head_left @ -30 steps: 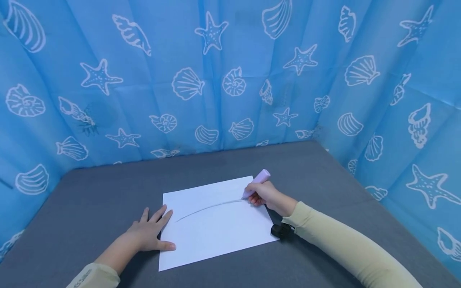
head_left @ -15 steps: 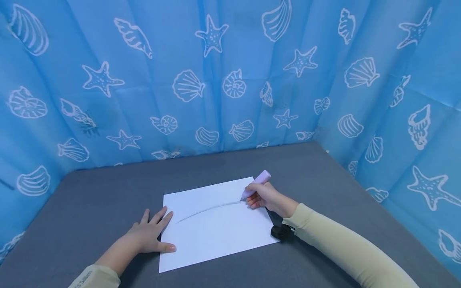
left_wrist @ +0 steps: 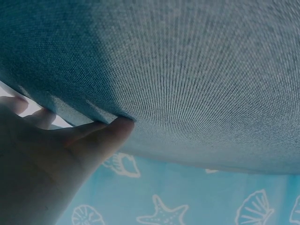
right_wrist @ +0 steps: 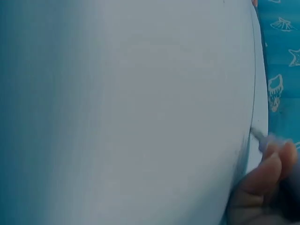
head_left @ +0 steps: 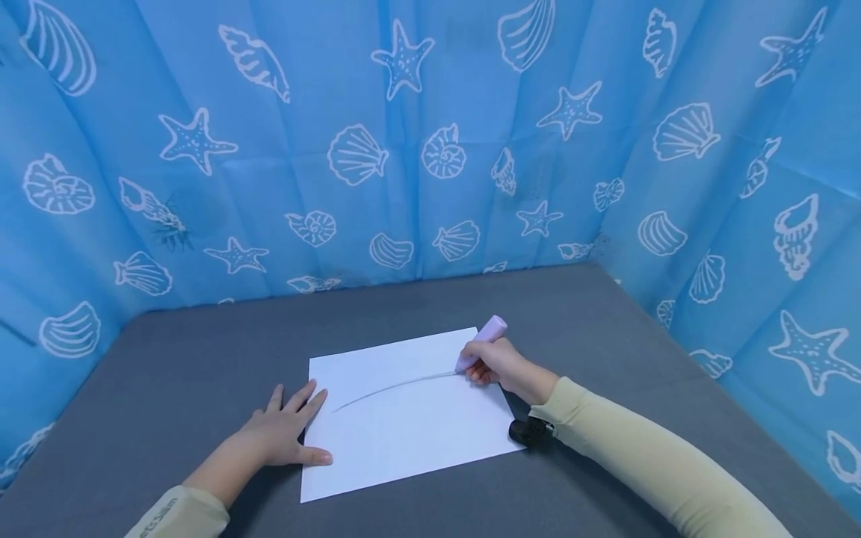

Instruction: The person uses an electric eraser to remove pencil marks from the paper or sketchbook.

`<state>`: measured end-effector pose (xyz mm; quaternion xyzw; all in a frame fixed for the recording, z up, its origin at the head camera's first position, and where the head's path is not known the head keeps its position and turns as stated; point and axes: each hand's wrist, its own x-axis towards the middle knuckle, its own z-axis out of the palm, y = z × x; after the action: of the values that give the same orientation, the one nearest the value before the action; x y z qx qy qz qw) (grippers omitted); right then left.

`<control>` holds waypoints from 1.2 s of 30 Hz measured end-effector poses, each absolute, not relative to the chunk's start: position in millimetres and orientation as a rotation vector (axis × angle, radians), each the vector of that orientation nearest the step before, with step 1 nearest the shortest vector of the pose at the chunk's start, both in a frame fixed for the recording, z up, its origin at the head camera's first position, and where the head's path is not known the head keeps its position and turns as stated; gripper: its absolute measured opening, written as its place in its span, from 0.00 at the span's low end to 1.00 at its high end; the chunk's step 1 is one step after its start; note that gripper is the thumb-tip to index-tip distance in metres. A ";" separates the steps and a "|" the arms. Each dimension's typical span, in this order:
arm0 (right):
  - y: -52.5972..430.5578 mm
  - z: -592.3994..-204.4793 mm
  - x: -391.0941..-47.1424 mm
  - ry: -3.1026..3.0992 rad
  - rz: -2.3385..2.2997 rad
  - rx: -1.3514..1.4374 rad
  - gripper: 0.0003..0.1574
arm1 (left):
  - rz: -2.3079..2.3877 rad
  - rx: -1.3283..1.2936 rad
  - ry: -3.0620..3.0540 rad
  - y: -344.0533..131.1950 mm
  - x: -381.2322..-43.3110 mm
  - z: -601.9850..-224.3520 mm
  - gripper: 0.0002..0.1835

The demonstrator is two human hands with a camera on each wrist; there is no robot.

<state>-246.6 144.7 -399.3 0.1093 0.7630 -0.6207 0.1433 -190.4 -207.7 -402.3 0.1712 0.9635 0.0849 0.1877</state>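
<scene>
A white sheet of paper (head_left: 403, 441) lies on the grey cloth-covered table. Across its upper half runs a thin dark curved line (head_left: 393, 385). My right hand (head_left: 496, 364) pinches a thick light-purple pen (head_left: 487, 331), its tip at the line's right end; the right wrist view also shows the pen tip (right_wrist: 255, 132) down at the line. On the paper's left edge rests my left hand (head_left: 276, 433), fingers spread and thumb on the sheet. In the left wrist view, the left fingers (left_wrist: 101, 136) touch the grey cloth and the paper's edge.
A black wrist camera (head_left: 529, 431) under the right sleeve overlaps the paper's lower right corner. Blue curtains (head_left: 417, 179) with white shells and starfish stand behind and beside the grey table (head_left: 222, 336).
The pen tip shifts slightly left along the curved line, then back right to its end. My left hand stays in place on the paper; the head view shifts a little.
</scene>
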 end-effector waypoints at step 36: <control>143.9 -404.0 -246.2 2.156 -1.898 0.388 0.14 | 0.239 0.439 2.668 -208.1 -194.4 -403.9 0.63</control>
<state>-246.2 143.9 -404.0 0.1330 0.7384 -0.6500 0.1210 -194.4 -208.1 -403.9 0.1581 0.9606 0.0860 0.2119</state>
